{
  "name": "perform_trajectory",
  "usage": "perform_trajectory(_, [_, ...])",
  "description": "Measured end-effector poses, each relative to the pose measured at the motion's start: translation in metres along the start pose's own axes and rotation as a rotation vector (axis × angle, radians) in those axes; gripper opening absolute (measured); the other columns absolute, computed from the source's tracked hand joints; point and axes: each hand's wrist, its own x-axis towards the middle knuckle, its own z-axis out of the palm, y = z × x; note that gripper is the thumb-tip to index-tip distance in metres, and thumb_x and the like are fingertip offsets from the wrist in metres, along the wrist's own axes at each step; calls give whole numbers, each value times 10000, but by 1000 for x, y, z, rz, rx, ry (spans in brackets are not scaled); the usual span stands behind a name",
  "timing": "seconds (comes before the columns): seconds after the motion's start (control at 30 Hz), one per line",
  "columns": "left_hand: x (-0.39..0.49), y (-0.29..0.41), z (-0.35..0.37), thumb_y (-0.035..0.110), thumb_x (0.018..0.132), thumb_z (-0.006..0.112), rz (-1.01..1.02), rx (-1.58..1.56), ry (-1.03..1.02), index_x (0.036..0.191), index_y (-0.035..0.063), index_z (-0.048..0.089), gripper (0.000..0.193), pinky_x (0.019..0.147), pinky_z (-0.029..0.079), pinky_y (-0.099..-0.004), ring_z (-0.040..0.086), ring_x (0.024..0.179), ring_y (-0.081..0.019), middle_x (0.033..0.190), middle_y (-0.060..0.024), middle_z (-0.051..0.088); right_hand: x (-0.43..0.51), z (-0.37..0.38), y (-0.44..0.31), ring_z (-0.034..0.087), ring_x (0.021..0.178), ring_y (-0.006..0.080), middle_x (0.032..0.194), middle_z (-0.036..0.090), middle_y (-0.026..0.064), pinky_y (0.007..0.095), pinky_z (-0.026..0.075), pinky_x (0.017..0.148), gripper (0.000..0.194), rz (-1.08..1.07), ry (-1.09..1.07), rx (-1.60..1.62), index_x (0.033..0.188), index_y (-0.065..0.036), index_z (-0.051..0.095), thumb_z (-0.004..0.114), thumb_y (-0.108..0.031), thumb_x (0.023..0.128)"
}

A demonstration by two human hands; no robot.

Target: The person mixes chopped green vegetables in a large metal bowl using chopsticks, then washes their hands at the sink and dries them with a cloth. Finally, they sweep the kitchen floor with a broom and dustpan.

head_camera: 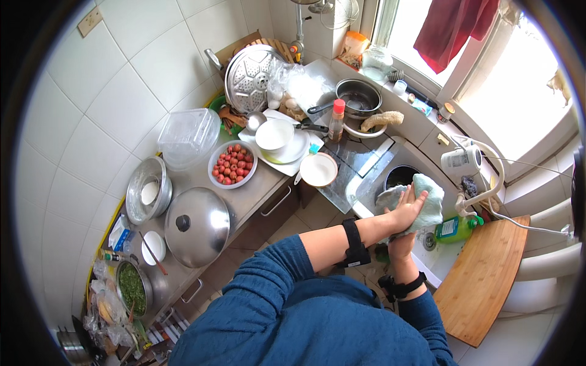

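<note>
Over the white sink (425, 270), both hands are on a pale green cloth (430, 201). My left hand (407, 210) lies across the cloth with its fingers pressed on it. Below it, my right hand (403, 244) is at the cloth's lower edge, its fingers mostly hidden under the cloth and the other hand. A dark pot (400, 176) sits in the sink just beyond the cloth. Beside the hands, a green dish soap bottle (453, 229) lies tilted near the sink drain (429, 241).
A wooden cutting board (485, 279) spans the sink's right end, near the curved faucet (496, 178). On the left counter are a bowl of red fruit (232, 164), a domed metal lid (197, 228) and a white bowl (274, 135). A saucepan (358, 97) stands below the window.
</note>
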Motion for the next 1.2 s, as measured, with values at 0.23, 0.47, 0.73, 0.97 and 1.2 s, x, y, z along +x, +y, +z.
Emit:
perform_trajectory(0.23, [-37,26,-29,275,889,465,526,786,21,1411,-18,233,642,1024,178,-659,153,1378,-395,1461,-197,249,12,58,-49,407,1253,255,1386,401,96,396,299,1064,568,168,35,387,1386,-73,322,274,-465,978])
perform_trajectory(0.47, [-36,8,-68,117,816,590,718,343,-78,1266,52,491,466,1031,343,-379,423,1236,-350,1310,-191,460,37,37,-65,562,1038,205,1125,588,62,361,420,943,445,-5,115,343,1166,-83,533,290,-413,993])
perform_trajectory(0.73, [-39,-38,-65,208,811,630,602,548,-166,1161,88,589,373,991,381,-388,488,1153,-343,1238,-197,507,182,56,-197,430,1153,203,1274,440,93,325,316,1012,446,-767,258,-314,1333,-57,364,317,-351,1001])
perform_trajectory(0.97, [-30,-43,-88,332,807,638,571,820,-185,1204,136,583,446,1048,278,-469,368,1242,-390,1273,-210,481,318,154,-399,100,1361,457,1500,52,228,593,134,1062,537,-1419,713,-1357,1459,-196,143,308,-347,971])
perform_trajectory(1.2, [-23,-1,-109,348,804,640,518,726,-120,1218,127,562,476,1038,297,-452,396,1216,-387,1259,-195,494,406,243,-502,25,1387,420,1493,103,245,607,16,1075,719,-576,959,-1279,1477,-208,53,259,-596,908])
